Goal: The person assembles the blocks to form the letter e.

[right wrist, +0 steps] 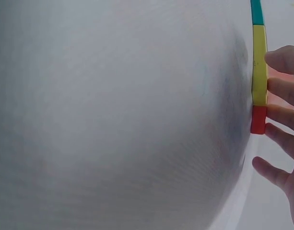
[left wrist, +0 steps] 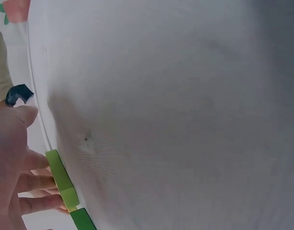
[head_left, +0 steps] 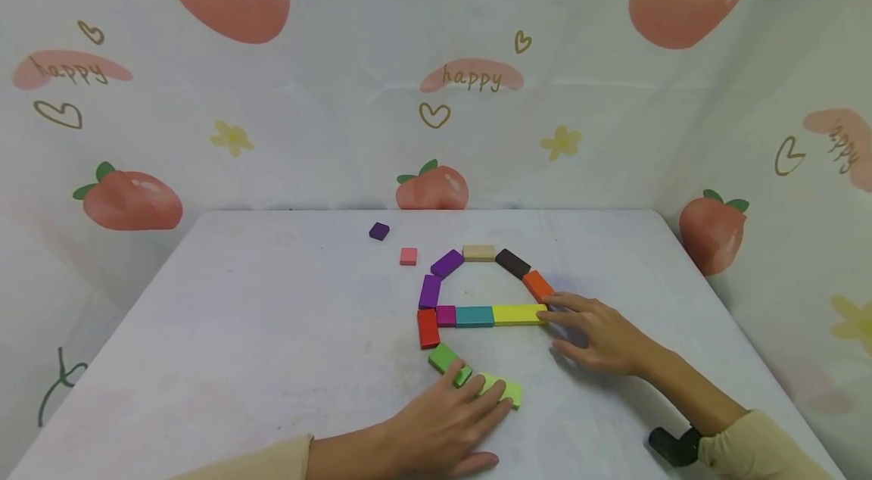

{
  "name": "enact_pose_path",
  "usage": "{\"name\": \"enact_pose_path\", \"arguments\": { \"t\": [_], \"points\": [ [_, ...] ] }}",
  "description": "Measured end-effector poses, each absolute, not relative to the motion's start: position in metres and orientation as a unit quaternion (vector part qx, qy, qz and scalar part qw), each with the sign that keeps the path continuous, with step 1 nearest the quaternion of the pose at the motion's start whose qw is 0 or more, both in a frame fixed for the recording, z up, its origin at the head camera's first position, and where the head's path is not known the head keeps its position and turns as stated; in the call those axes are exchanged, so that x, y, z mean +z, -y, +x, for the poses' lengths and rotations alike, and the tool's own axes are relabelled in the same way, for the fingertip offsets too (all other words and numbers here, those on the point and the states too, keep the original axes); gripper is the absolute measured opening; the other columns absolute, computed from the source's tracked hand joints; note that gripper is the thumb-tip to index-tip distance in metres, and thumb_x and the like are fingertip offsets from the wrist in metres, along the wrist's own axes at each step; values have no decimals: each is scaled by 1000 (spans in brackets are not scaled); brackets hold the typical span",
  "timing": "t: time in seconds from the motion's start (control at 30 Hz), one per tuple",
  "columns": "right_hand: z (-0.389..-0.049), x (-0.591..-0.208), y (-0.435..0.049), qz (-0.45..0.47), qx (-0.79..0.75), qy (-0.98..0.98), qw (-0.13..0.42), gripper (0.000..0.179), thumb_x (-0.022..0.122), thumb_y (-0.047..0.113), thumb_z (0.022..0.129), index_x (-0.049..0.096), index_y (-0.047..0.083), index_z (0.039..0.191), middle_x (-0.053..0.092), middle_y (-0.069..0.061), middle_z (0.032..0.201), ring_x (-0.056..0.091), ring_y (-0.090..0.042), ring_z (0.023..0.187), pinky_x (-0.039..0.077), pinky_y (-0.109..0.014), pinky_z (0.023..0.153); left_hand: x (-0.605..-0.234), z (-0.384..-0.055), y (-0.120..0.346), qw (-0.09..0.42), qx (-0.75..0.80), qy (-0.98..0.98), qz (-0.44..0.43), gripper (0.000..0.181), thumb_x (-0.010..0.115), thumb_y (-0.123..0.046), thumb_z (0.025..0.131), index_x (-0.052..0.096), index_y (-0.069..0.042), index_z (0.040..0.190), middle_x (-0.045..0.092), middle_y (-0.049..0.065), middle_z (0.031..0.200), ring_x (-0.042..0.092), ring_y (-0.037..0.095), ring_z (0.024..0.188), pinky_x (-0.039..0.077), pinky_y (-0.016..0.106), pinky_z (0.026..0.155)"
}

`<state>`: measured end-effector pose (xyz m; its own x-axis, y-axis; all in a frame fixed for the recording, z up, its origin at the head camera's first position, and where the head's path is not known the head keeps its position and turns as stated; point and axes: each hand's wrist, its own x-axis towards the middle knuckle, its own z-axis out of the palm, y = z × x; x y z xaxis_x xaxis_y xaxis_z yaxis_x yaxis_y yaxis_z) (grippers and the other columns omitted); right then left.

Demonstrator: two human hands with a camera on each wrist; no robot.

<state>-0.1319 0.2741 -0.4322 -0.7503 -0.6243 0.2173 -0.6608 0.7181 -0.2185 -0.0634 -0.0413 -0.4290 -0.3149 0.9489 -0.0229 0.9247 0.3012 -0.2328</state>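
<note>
Coloured blocks form a rounded outline with a straight bar across it. My left hand (head_left: 443,419) lies at its lower end, fingers stretched out over the green block (head_left: 444,359) and the lime block (head_left: 514,394). At the bar's right end, my right hand (head_left: 599,332) has spread fingers whose tips touch the yellow block (head_left: 516,315) and the orange block (head_left: 537,284). Left of the yellow one are a teal block (head_left: 474,316) and a magenta block (head_left: 446,316). In the right wrist view the right fingertips meet the yellow block (right wrist: 259,67) from the side.
A red block (head_left: 428,329), two purple blocks (head_left: 430,291), a beige block (head_left: 479,253) and a black block (head_left: 512,263) continue the curve. Apart from it lie a pink block (head_left: 408,257) and a dark purple block (head_left: 379,231). A patterned cloth hangs behind the white table (head_left: 272,298).
</note>
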Motion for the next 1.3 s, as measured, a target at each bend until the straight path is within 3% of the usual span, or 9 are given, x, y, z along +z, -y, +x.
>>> {"name": "enact_pose_path", "arguments": {
  "t": [0.63,1.3],
  "points": [
    [-131,-431,-272,329,141,933,43,40,75,29,85,72,17,124,60,-9,136,56,-36,125,49,-61,92,-431,-67,39,45,79,821,-564,64,31,-59,103,44,-18,151,47,0,146,51,14,120,45,45,104],
    [-131,-431,-272,333,137,931,56,40,76,29,84,73,17,122,61,-8,134,58,-34,121,51,-59,91,-431,-68,38,49,80,826,-556,64,32,-60,102,46,-19,150,50,-1,144,52,13,118,46,44,104]
  ]
}}
